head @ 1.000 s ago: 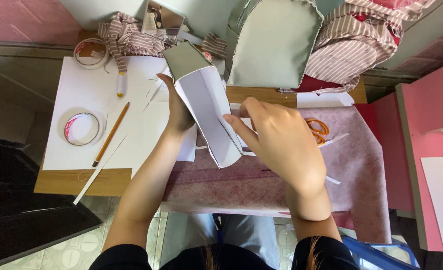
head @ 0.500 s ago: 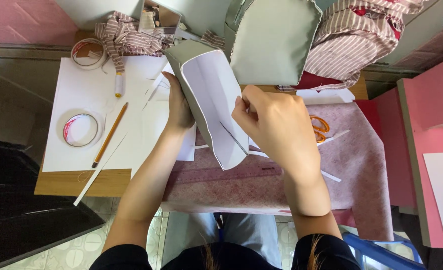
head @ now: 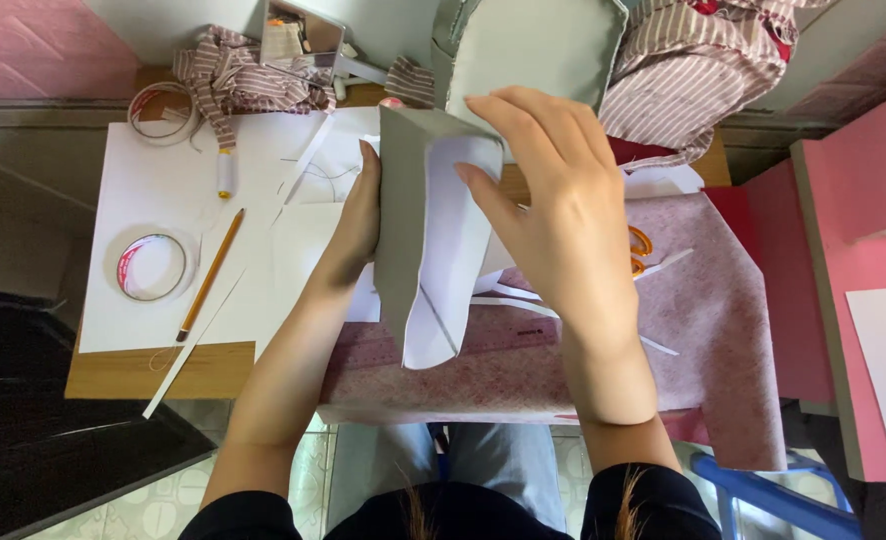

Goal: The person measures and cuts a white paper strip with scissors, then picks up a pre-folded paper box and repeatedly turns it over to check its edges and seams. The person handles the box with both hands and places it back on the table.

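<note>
Both hands clamp a folded grey-and-white card piece [head: 433, 230]; left hand [head: 358, 225] mostly hidden behind it; right hand [head: 563, 210] covers orange scissors [head: 641, 250].

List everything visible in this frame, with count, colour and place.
folded card piece: 1, grey outside, white inside, held up at centre
paper sheet: 1, white, left on table
tape roll: 1, clear with a red core, on the sheet
pencil: 1, yellow, beside the roll
striped cloth: 1, pink and white, top right
mat: 1, pinkish, under the work
left hand: grip on the card's left side
right hand: fingers on the card's top right
</note>
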